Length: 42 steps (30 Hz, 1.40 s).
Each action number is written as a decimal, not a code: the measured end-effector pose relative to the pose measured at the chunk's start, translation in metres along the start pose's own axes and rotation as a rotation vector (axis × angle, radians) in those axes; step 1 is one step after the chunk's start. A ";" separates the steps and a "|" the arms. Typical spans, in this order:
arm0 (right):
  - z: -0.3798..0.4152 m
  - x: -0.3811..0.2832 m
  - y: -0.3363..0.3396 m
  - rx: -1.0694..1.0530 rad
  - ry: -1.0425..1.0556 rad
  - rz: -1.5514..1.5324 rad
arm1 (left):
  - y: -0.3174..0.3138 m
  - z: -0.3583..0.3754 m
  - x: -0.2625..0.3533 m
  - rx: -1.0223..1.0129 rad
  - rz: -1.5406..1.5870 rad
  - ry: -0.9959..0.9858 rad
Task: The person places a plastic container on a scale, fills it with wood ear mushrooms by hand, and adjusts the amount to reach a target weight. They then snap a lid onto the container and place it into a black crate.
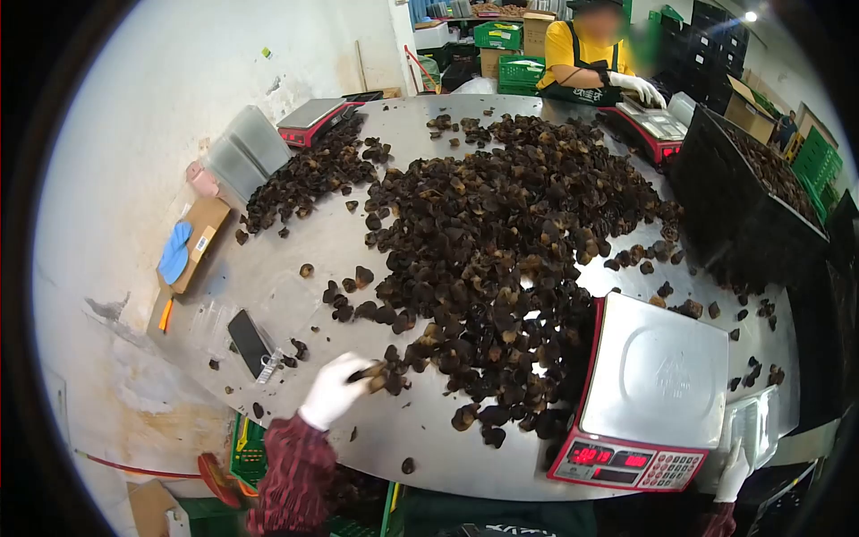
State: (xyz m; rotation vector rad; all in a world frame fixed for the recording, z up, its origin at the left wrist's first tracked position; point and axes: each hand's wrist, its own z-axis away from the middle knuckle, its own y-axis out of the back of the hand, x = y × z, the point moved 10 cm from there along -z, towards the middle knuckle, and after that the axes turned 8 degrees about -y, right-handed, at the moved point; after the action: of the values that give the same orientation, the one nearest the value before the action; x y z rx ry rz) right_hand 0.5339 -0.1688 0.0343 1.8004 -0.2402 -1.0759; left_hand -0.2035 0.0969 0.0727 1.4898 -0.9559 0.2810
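Observation:
My left hand (333,394), in a white glove, pinches a dark brown mushroom (379,379) at the near left edge of a big loose heap of mushrooms (501,233). At the lower right my gloved right hand (734,473) grips a clear plastic box (754,424) by its near side; its fingers are partly hidden. Between my hands stands a red scale (658,371) with a bare silver plate and lit red digits. A phone (248,340) lies on the steel table (268,277), left of my left hand.
Across the table a person (586,54) in a yellow shirt and white gloves works at another scale (649,123). A third scale (313,118) and stacked clear boxes (246,152) stand at the left. A black crate (738,197) of dark pieces leans at the right. Green crates (522,73) stand behind.

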 end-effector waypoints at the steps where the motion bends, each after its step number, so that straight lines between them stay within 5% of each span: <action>1: 0.001 -0.009 0.001 0.030 0.038 0.003 | 0.011 0.027 -0.012 -0.031 -0.028 0.030; 5: 0.000 -0.008 -0.003 0.021 0.044 -0.026 | 0.051 0.161 -0.081 -0.149 -0.176 0.478; 8: -0.003 -0.003 -0.007 0.026 0.053 -0.014 | 0.075 0.224 -0.079 -0.168 -0.646 0.544; 11: -0.003 -0.006 -0.007 -0.006 0.050 0.014 | 0.064 0.200 -0.043 0.067 -0.684 0.382; 13: -0.002 -0.007 -0.007 -0.007 0.115 0.113 | 0.010 0.151 0.017 0.096 -0.279 0.185; 17: 0.024 -0.050 0.002 0.040 0.272 0.218 | -0.109 0.133 0.044 -0.106 -0.152 -0.061; 20: 0.035 -0.054 0.006 0.005 0.340 0.238 | -0.113 0.104 0.019 -0.039 -0.046 -0.004; 24: 0.027 -0.042 0.003 0.046 0.247 0.223 | -0.097 0.011 0.064 0.130 -0.226 -0.253; 31: 0.015 -0.042 0.032 0.108 0.035 0.211 | -0.163 -0.100 0.083 -0.128 -0.467 -0.213; 33: 0.021 -0.054 0.060 0.315 0.003 0.208 | -0.185 -0.092 0.081 -0.269 -0.444 -0.226; 37: 0.064 -0.135 0.071 0.292 0.231 -0.028 | -0.173 -0.047 0.106 -0.144 -0.438 -0.369; 42: 0.116 -0.259 -0.001 0.108 0.713 0.091 | -0.172 -0.001 0.109 -0.084 -0.516 -0.349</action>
State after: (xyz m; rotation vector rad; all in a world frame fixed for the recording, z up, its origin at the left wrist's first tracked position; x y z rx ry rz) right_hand 0.2937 -0.0912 0.1645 2.1261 0.0565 -0.3140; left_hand -0.0157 0.0341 0.0250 1.6783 -0.8032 -0.3988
